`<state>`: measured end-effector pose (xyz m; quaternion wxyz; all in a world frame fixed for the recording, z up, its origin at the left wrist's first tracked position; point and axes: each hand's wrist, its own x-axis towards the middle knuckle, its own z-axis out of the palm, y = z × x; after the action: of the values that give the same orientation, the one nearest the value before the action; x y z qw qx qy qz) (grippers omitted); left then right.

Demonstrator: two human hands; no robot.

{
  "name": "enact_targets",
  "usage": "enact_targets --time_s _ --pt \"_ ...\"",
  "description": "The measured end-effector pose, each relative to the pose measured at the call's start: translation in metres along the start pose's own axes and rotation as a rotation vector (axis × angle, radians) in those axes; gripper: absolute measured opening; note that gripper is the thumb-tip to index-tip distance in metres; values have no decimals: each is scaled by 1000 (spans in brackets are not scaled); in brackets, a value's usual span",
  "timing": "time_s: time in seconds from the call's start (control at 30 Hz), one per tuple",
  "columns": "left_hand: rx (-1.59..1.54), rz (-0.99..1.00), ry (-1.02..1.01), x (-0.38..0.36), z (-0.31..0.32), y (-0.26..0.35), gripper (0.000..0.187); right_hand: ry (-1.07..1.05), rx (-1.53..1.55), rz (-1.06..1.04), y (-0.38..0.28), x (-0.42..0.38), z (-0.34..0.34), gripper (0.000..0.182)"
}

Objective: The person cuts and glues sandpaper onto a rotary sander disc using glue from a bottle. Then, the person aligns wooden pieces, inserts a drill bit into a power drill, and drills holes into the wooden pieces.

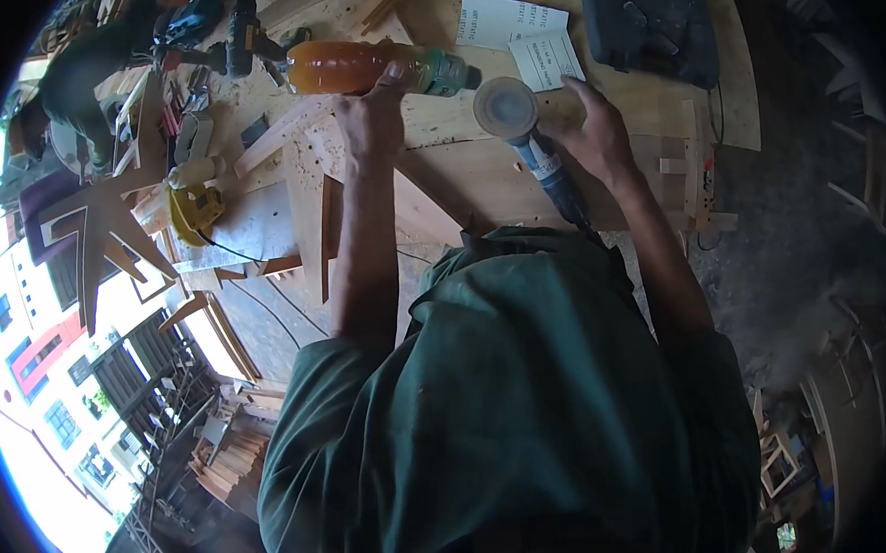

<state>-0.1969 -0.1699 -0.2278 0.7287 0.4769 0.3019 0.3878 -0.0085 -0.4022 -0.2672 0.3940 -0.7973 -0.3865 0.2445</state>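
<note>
A bottle of orange liquid lies on its side, its dark cap pointing right. My left hand is closed round its lower side near the label. A blue power tool with a round grey disc facing up is just right of the bottle cap. My right hand is beside the tool's neck, thumb and fingers apart, with nothing seen in it. Two sheets of printed sandpaper backing are on the wooden workbench beyond the disc.
A dark tool case is at the back right. On the left are a yellow power tool, a drill and angled wooden pieces. Another person is at the far upper left. Cables hang below the bench.
</note>
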Motion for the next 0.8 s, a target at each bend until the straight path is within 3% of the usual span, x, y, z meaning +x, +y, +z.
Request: enact_targets --time_s 0.2,0.23,0.33,0.43,0.73,0.8 --pt "546 228 -152 -27 31 14 32 -186 -69 104 36 -36 46 86" --pt "633 248 -198 -29 35 15 36 -149 -58 17 68 -40 66 88" --pt "610 161 -302 -30 43 14 37 -141 -62 2 82 -61 77 92" --pt "624 78 -239 -29 50 14 37 -97 -96 30 108 -71 99 95" --pt "705 269 -226 -27 63 -13 34 -102 -50 38 107 -77 101 96" --pt "732 227 -221 -33 67 -13 33 -97 -37 20 105 -77 99 95"
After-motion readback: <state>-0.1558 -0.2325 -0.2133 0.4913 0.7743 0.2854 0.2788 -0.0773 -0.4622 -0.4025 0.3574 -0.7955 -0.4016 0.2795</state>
